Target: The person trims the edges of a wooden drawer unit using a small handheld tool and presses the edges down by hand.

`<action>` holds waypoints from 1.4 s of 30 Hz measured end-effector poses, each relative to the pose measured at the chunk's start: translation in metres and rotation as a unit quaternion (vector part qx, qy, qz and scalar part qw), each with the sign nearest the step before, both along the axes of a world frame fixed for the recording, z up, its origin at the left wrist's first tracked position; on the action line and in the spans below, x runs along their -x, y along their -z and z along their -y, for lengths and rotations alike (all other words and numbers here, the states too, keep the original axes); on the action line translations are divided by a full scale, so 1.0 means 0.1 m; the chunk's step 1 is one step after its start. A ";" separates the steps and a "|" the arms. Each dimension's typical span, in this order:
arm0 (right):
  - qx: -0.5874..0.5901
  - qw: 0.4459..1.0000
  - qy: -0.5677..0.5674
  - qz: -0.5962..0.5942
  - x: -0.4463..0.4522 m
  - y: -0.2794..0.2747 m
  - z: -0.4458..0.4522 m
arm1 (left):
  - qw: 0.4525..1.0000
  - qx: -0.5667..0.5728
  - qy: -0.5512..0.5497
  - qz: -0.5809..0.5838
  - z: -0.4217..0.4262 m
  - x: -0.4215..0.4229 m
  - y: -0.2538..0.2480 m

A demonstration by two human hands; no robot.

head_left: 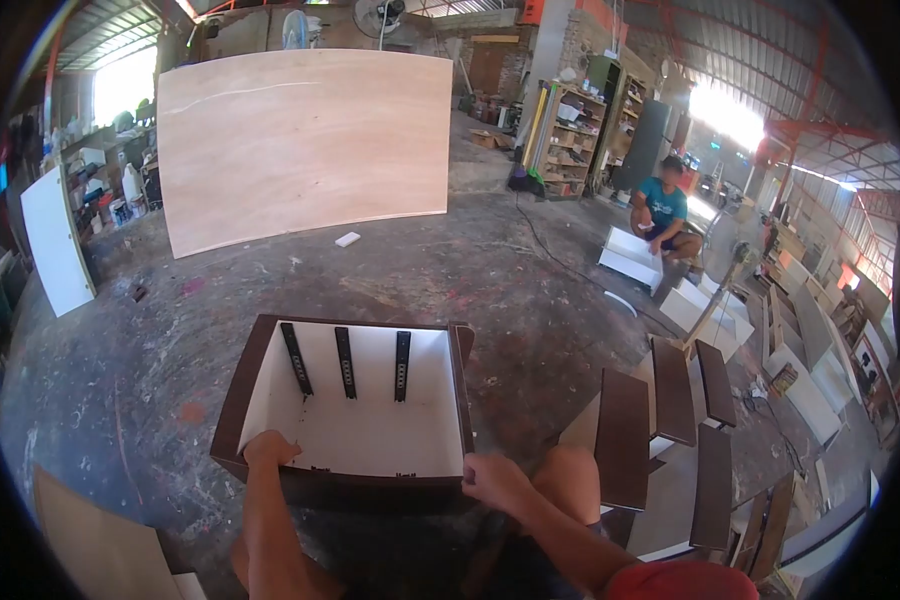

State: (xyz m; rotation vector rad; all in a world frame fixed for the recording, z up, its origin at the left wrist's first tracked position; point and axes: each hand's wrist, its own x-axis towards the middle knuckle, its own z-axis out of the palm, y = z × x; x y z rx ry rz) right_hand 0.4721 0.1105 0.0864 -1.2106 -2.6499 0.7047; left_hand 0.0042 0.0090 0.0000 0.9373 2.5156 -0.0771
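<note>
A drawer cabinet (pixel 345 490) lies in front of me with its open side up, dark brown outside and white inside. Three black drawer slides (pixel 345 362) run along its far inner wall. Over the near left edge of the cabinet, my left hand (pixel 268 450) is closed, its fingertips reaching inside. My right hand (pixel 495 482) is closed at the near right corner, with its fingers curled against the edge. The tips of the right fingers are partly hidden.
Several drawers with dark brown fronts (pixel 625 435) stand to my right. A big plywood sheet (pixel 305 150) rises beyond the cabinet. Another person (pixel 662 205) crouches at far right by a white box (pixel 630 258). A fan (pixel 730 245) and a floor cable (pixel 550 250) are nearby.
</note>
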 end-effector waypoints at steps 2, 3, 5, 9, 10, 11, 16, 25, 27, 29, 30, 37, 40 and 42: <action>-0.008 1.000 0.000 -0.003 -0.01 0.00 0.02 | 1.000 0.000 0.005 0.004 -0.01 0.04 0.05; -0.011 1.000 0.000 -0.005 -0.02 0.00 0.02 | 1.000 -0.003 0.005 -0.001 -0.02 0.01 0.03; 0.014 1.000 0.009 0.005 -0.03 -0.03 0.00 | 1.000 -0.007 0.002 -0.012 0.01 -0.02 -0.02; 0.016 1.000 -0.006 -0.002 -0.01 0.03 -0.01 | 1.000 -0.004 0.011 -0.010 0.01 -0.04 -0.10; 0.011 1.000 -0.010 -0.003 -0.01 0.03 0.00 | 1.000 -0.003 0.011 -0.007 0.01 -0.03 -0.09; 0.006 1.000 -0.013 -0.003 -0.01 0.01 0.01 | 1.000 -0.003 0.012 -0.003 0.00 -0.03 -0.08; 0.009 1.000 -0.006 -0.016 -0.04 0.00 0.00 | 0.999 -0.027 0.033 -0.018 0.01 -0.05 -0.06; 0.014 1.000 -0.011 -0.003 -0.02 0.03 -0.04 | 0.998 -0.054 0.042 -0.012 0.03 -0.05 -0.08; 0.025 1.000 -0.008 -0.007 -0.01 0.04 -0.04 | 0.997 -0.064 0.045 -0.012 0.06 -0.02 -0.07; -0.006 1.000 -0.009 0.002 0.03 0.07 0.01 | 0.996 -0.069 0.053 -0.014 0.06 -0.01 -0.04; -0.022 1.000 -0.007 0.006 0.03 0.04 0.05 | 0.996 -0.064 0.055 -0.017 0.05 -0.01 -0.02; 0.043 0.999 0.000 -0.013 0.00 0.09 -0.03 | 0.995 -0.083 0.055 -0.030 0.09 -0.03 -0.06; 0.005 1.000 -0.009 -0.015 -0.02 0.09 0.01 | 0.996 -0.059 0.059 -0.015 0.04 0.01 0.02; 0.018 0.999 -0.011 -0.030 -0.04 0.06 -0.03 | 0.996 -0.063 0.054 -0.016 0.03 -0.02 -0.09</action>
